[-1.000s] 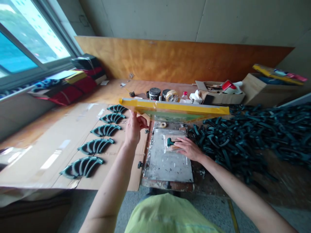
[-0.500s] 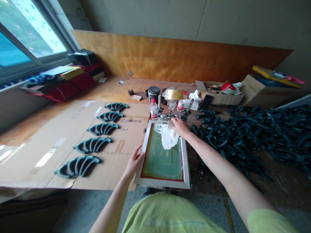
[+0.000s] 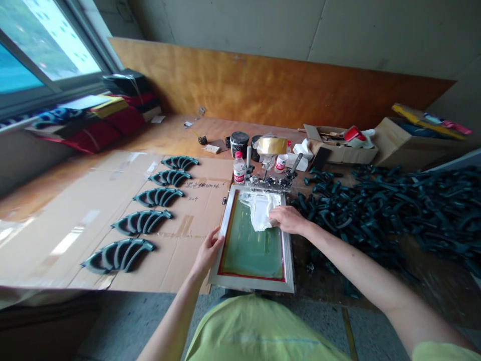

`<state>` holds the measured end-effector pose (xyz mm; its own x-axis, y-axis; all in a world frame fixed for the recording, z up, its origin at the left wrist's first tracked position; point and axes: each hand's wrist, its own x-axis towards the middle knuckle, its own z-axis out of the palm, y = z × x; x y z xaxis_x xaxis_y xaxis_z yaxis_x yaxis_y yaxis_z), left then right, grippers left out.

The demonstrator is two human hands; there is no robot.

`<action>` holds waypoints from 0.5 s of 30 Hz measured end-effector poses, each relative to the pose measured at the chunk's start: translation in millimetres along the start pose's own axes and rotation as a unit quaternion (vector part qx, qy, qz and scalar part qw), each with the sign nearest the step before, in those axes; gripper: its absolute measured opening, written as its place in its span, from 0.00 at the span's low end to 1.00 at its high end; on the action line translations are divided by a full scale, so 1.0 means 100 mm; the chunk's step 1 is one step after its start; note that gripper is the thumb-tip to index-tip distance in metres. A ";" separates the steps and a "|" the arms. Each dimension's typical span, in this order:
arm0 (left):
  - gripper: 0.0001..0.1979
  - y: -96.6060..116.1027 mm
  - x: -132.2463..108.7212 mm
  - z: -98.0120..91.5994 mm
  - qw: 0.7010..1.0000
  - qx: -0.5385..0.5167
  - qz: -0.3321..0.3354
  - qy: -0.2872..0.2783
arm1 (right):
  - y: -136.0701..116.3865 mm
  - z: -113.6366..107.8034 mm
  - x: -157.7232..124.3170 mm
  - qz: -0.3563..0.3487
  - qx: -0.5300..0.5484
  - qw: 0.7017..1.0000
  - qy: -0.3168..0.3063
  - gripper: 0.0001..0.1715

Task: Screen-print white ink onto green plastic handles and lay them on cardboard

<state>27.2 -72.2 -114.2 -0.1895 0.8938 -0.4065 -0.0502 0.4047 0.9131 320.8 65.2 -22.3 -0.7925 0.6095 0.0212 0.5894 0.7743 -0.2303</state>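
From my head camera, I see the printing screen [image 3: 251,285] lying flat in front of me, its silver-grey frame around a translucent green mesh [image 3: 250,255] edged in red. A pale, wrinkled white patch [image 3: 259,213] covers the upper middle of the mesh. My left hand [image 3: 208,250] touches the screen's left rail, thumb on top; I cannot tell how firmly it grips. My right hand [image 3: 289,219] reaches over the right rail with curled fingers at the patch's right edge; whether they pinch anything, I cannot tell.

Metal clamps [image 3: 263,183] stand at the screen's far end, with a red-capped bottle [image 3: 238,168] and a black tub [image 3: 239,144] beyond. Left of the screen, cardboard [image 3: 86,200] covers the table and bears five groups of curved dark-green parts [image 3: 120,255]; right of it lies a heap [image 3: 353,200] of similar-coloured pieces. Well behind the screen rise an orange-brown board [image 3: 263,85] and a grey wall [image 3: 240,25]; a window [image 3: 56,45] is far to its left.
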 end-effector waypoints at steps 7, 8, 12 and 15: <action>0.42 0.15 -0.09 0.02 1.000 -0.029 -0.009 0.001 | -0.12 0.32 -0.02 0.014 -0.022 0.992 0.123 0.15; 0.42 0.18 -0.10 0.03 0.999 -0.031 -0.011 0.004 | -0.13 0.34 -0.07 -0.001 -0.013 0.993 0.119 0.15; 0.43 0.31 -0.18 0.06 0.999 -0.029 -0.018 0.010 | -0.03 0.17 0.03 0.033 0.035 0.992 0.121 0.13; 0.44 0.50 -0.27 0.05 0.999 -0.042 -0.023 0.001 | 0.10 -0.10 0.39 0.127 0.054 0.983 0.124 0.28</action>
<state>34.7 -75.2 -57.6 -0.1876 0.8740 -0.4483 -0.1404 0.4279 0.8929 297.1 98.9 -13.9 -0.5507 0.8144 0.1830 0.7330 0.5767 -0.3607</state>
